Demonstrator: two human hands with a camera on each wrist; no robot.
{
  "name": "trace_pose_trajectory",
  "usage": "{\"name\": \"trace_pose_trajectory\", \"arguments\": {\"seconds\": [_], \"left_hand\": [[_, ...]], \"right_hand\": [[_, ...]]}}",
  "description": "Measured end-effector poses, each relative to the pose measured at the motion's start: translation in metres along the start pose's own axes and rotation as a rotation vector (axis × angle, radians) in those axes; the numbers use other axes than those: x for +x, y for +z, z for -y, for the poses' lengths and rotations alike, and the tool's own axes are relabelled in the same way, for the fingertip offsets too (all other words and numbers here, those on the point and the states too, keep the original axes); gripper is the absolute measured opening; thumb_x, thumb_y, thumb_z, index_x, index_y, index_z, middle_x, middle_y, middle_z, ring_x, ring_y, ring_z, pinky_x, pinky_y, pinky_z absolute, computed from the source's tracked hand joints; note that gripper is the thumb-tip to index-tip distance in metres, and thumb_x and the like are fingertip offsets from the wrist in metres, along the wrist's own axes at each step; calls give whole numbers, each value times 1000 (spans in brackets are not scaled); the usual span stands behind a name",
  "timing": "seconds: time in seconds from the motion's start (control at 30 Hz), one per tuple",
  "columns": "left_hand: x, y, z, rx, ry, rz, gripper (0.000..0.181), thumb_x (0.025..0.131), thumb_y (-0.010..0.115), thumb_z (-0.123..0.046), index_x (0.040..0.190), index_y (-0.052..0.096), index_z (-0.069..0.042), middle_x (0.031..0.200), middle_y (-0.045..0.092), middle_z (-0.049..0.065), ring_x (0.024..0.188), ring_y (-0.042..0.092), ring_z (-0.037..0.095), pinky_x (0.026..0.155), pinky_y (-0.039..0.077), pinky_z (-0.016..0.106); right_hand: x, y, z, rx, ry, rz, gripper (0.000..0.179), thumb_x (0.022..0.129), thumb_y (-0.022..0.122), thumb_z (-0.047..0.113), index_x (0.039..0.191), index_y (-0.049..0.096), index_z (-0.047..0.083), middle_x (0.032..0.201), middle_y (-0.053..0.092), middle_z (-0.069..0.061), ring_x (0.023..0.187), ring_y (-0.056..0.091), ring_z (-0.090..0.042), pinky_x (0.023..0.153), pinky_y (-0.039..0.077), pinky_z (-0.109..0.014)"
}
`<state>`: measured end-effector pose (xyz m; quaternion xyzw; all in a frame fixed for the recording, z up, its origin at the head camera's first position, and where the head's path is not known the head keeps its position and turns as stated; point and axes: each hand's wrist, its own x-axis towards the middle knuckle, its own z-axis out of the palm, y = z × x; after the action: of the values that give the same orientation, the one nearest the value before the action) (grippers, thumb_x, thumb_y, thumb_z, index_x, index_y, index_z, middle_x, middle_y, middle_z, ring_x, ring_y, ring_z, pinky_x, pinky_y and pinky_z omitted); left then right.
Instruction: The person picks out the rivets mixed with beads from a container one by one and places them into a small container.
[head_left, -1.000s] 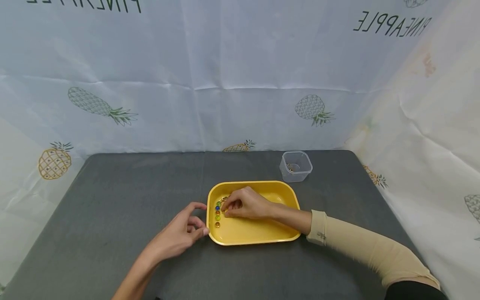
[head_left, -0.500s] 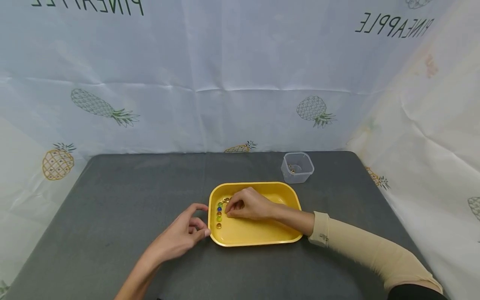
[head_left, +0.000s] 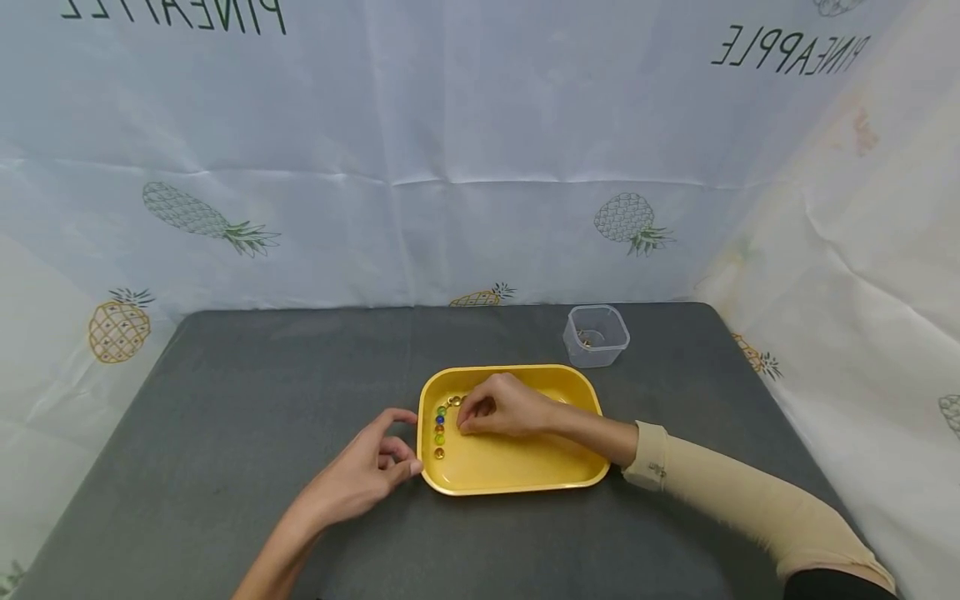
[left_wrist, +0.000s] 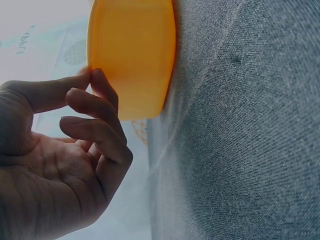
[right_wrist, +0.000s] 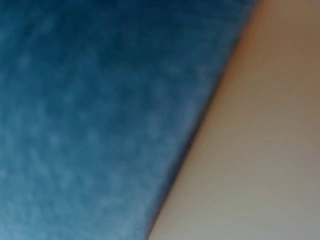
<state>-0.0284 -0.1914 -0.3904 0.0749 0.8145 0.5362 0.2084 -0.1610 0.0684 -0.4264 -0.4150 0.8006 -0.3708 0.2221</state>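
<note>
A yellow tray (head_left: 517, 477) lies on the table, with several small round glass-like beads (head_left: 439, 429) in green, blue, amber and gold along its left side. The line bends right along the back with gold ones (head_left: 455, 401). My left hand (head_left: 363, 467) touches the outside of the tray's left end with thumb and index finger; in the left wrist view the other fingers (left_wrist: 95, 132) curl loosely, holding nothing. Inside the tray my right hand (head_left: 502, 406) has its fingers curled, tips low beside the line; anything between them is hidden.
A clear plastic box (head_left: 596, 337) with a few small gold pieces stands behind the tray's right end. A dark grey cloth (head_left: 300, 367) covers the table. A pineapple-print curtain (head_left: 495, 233) hangs at the back. The right wrist view is blurred.
My right hand has shifted a little to the right inside the tray, uncovering more of the gold beads at the back of the line. The left hand stays at the tray's end.
</note>
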Motion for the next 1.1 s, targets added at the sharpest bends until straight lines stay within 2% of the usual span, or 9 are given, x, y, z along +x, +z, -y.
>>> {"name": "trace_pose_trajectory", "arguments": {"seconds": [0.2, 0.37, 0.67, 1.0, 1.1], "left_hand": [[0, 0, 0, -4, 0, 2, 60, 104, 73, -12, 152, 41, 2, 100, 75, 13, 80, 66, 23, 67, 48, 25], [0, 0, 0, 1, -8, -3, 60, 103, 73, -12, 152, 42, 1, 100, 75, 11, 80, 66, 22, 66, 48, 25], [0, 0, 0, -8, -8, 3, 60, 104, 72, -12, 153, 41, 2, 101, 76, 12, 79, 65, 22, 66, 48, 26], [0, 1, -1, -5, -20, -5, 60, 103, 73, -10, 153, 41, 2, 99, 75, 12, 79, 65, 22, 65, 47, 26], [0, 1, -2, -2, -27, -8, 60, 103, 73, -10, 153, 42, 2, 99, 75, 12, 79, 65, 22, 66, 48, 26]], "right_hand": [[-4, -7, 6, 15, 1, -1, 6, 97, 83, 14, 102, 85, 11, 97, 82, 1, 82, 69, 0, 80, 61, -21], [-8, -15, 11, 22, 23, 3, 9, 97, 82, 12, 105, 85, 9, 97, 83, -1, 79, 70, -2, 76, 61, -22], [-17, -30, 17, 35, 6, -8, 12, 98, 81, 12, 107, 84, 5, 96, 82, -6, 73, 72, -18, 69, 62, -26], [-27, -45, 23, -13, -1, -85, 13, 97, 83, 18, 107, 84, 9, 95, 81, 1, 78, 71, -8, 75, 62, -26], [-30, -49, 24, -4, -2, -94, 15, 98, 83, 19, 107, 84, 8, 95, 81, 0, 77, 71, -12, 75, 63, -28]]}}
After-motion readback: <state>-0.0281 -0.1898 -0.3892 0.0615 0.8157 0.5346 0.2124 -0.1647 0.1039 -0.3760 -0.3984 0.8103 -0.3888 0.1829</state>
